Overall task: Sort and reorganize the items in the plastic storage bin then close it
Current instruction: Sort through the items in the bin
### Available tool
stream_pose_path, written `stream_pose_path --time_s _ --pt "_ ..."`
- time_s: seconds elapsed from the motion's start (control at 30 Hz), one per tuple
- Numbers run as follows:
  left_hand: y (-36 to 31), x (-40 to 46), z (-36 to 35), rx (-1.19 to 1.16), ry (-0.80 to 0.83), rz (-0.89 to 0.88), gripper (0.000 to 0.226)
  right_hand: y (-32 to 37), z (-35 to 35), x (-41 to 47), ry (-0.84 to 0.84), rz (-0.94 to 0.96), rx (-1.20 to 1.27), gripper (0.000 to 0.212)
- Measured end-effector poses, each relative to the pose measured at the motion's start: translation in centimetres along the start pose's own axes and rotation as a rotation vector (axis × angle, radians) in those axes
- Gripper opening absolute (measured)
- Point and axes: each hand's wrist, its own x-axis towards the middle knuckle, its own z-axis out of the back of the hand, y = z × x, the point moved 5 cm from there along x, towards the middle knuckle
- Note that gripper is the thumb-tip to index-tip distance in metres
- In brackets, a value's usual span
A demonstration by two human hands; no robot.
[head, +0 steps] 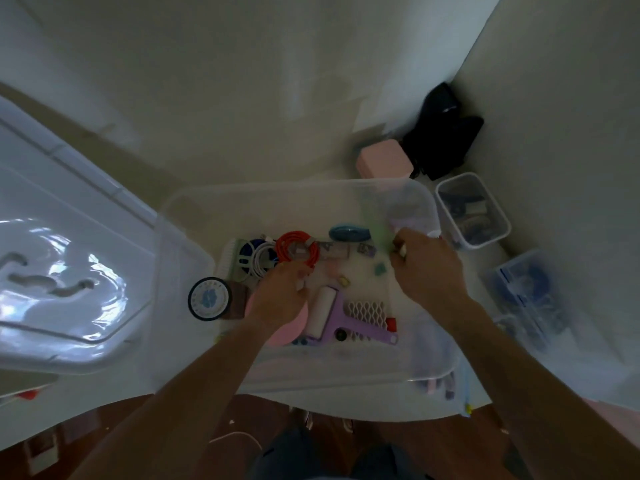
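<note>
A clear plastic storage bin [194, 206] stands open on the white table. Inside lie an orange coiled cable [294, 241], a white cable coil [260, 258], a lilac lint roller [332, 315], a pink disc [289, 332], a blue oval case [348, 233] and small bits. My left hand [277, 296] is down in the bin over the pink disc, fingers curled near the orange cable; what it holds is unclear. My right hand [424, 261] is at the bin's right side, pinching a small pale item. The bin's lid [69, 271] lies to the left.
A round black-rimmed tin [209, 298] sits by the bin's left wall. To the right stand a small clear container [472, 211] of odds and a clear box with blue contents [526, 292]. A pink box [384, 163] and a black bag [443, 140] are in the far corner.
</note>
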Motion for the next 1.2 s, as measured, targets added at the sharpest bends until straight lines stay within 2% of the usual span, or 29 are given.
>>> stream_pose_path --time_s 0.07,0.17,0.27,0.33,0.4,0.47,0.57,0.63,0.73,0.8,0.83,0.97,1.07,1.13,1.2 --pt "0.2 0.0 0.4 -0.091 -0.034 0.011 0.024 0.3 0.1 -0.5 0.047 0.046 -0.02 0.014" --pt "0.6 -0.2 1.5 -0.276 -0.182 0.078 0.026 1.9 -2.9 -2.0 0.239 0.154 -0.118 0.017" --pt "-0.4 -0.5 2.5 -0.206 -0.376 -0.03 0.018 4.2 -6.8 -3.4 0.365 0.296 -0.287 0.017" --pt "-1.1 -0.7 1.8 -0.093 -0.31 -0.183 0.024 4.9 -9.3 -4.1 0.47 0.332 -0.307 0.019" --pt "-1.6 -0.9 0.1 -0.014 -0.114 -0.324 0.035 4.7 -10.7 -4.5 0.552 0.322 -0.232 0.019" --pt "-1.4 -0.9 -1.6 0.154 0.011 -0.414 0.04 4.1 -10.9 -4.5 0.583 0.303 -0.086 0.027" --pt "-1.3 -0.7 -2.9 0.354 0.144 -0.407 0.049 2.9 -10.5 -4.3 0.657 0.196 0.131 0.035" --pt "-2.0 -0.5 -2.9 0.421 0.197 -0.4 0.052 1.7 -9.8 -3.7 0.593 0.061 0.24 0.023" --pt "-3.0 -0.7 -2.0 0.501 0.172 -0.391 0.046 0.3 -9.0 -3.0 0.482 -0.068 0.244 0.016" --pt "-2.6 -0.9 -1.6 0.498 0.124 -0.379 0.036 0.2 -9.1 -3.0 0.495 -0.097 0.286 0.017" --pt "-2.2 -1.1 -1.4 0.487 0.096 -0.382 0.04 0.4 -9.2 -3.2 0.507 -0.102 0.327 0.017" --pt "-0.1 -2.3 -0.9 0.477 0.043 -0.353 0.076 1.4 -9.8 -3.7 0.561 -0.045 0.385 0.02" --pt "1.8 -2.7 -0.8 0.357 0.111 -0.257 0.084 2.0 -10.1 -3.9 0.56 -0.024 0.41 0.023" --pt "2.4 -2.8 -0.7 0.24 0.191 -0.174 0.082 2.4 -10.2 -3.9 0.565 -0.042 0.43 0.024" --pt "2.1 -3.0 0.0 0.143 0.184 -0.123 0.076 2.8 -10.4 -4.0 0.592 -0.079 0.468 0.02"
